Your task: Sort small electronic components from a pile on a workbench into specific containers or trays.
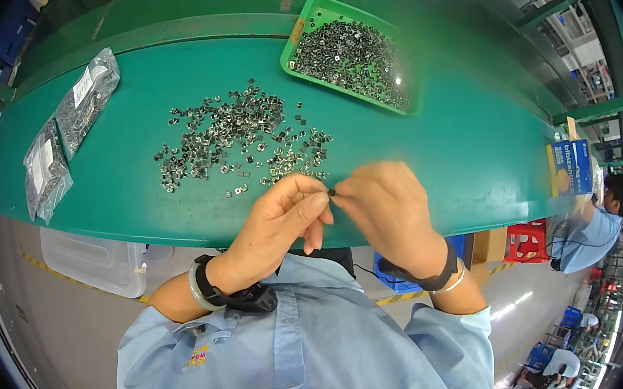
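Over the near edge of the green table, both of my hands meet at a tiny dark part (331,192). My left hand (288,211) pinches it between thumb and forefinger, the other fingers curled below. From the other side my right hand (386,210) closes its fingertips on the same spot; it is slightly blurred by motion. The part is too small and too covered to name. Just beyond my left hand lies a loose pile of small square metal-and-black parts (238,130), with a brighter, silvery cluster (291,160) at its right side.
A green tray (345,90) of similar small parts stands at the table's far side. Two clear bags of parts, one upper (87,102) and one lower (47,170), lie at the left. A blue box (571,167) sits at the right end, near another person (592,235).
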A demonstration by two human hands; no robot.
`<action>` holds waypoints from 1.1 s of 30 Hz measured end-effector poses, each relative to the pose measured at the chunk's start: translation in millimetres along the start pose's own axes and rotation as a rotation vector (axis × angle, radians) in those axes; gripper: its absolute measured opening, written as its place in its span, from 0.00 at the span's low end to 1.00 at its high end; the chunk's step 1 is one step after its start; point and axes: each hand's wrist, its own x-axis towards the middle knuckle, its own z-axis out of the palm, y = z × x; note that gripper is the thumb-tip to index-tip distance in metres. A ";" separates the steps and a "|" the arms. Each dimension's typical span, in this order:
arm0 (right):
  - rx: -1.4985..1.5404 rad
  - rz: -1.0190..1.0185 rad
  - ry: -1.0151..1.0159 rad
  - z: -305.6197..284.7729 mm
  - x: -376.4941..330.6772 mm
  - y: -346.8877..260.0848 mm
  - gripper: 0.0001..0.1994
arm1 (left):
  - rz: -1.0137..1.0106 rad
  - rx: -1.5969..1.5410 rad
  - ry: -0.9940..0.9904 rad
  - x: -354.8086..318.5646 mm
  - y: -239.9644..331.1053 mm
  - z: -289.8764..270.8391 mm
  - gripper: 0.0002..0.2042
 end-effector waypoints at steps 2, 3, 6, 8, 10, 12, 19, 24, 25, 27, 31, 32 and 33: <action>-0.019 -0.006 0.005 0.6 -3.6 -2.6 0.11 | 0.021 0.058 0.003 -0.3 -1.0 2.1 0.09; -0.017 -0.013 0.019 1.4 -5.7 -2.8 0.11 | 0.032 0.076 0.007 -0.7 -1.1 2.7 0.08; -0.013 -0.025 0.050 4.5 -12.1 -2.7 0.11 | 0.054 0.114 0.012 -2.2 -1.5 3.8 0.08; 0.066 0.005 0.082 6.7 -15.9 -2.5 0.11 | 0.070 0.155 0.004 -2.6 -3.0 4.0 0.07; 0.104 0.021 0.100 8.0 -19.1 -3.1 0.11 | 0.077 0.177 -0.003 -3.2 -3.8 4.9 0.07; 0.200 0.083 0.110 9.3 -21.8 -4.2 0.10 | 0.087 0.191 0.000 -4.4 -4.6 5.7 0.06; 0.311 0.168 0.138 9.0 -25.7 -11.6 0.10 | 0.134 0.259 -0.005 -7.6 -8.1 7.8 0.06; 0.322 0.163 0.135 10.6 -29.5 -12.0 0.11 | 0.152 0.243 -0.028 -9.7 -8.2 7.7 0.07; 0.317 0.151 0.138 10.7 -29.9 -12.1 0.11 | 0.148 0.234 -0.037 -10.3 -7.9 7.5 0.07; 0.299 0.133 0.143 10.4 -30.3 -12.4 0.11 | 0.112 0.152 -0.046 -10.5 -7.2 7.5 0.07; 0.260 0.089 0.156 12.6 -31.2 -12.9 0.11 | 0.025 -0.030 -0.065 -9.5 -6.2 6.8 0.08; 0.254 0.079 0.161 14.4 -31.7 -13.0 0.11 | 0.010 -0.049 -0.067 -9.1 -6.4 6.3 0.08; 0.249 0.070 0.166 15.7 -32.0 -13.5 0.11 | -0.004 -0.067 -0.069 -9.0 -6.7 5.8 0.08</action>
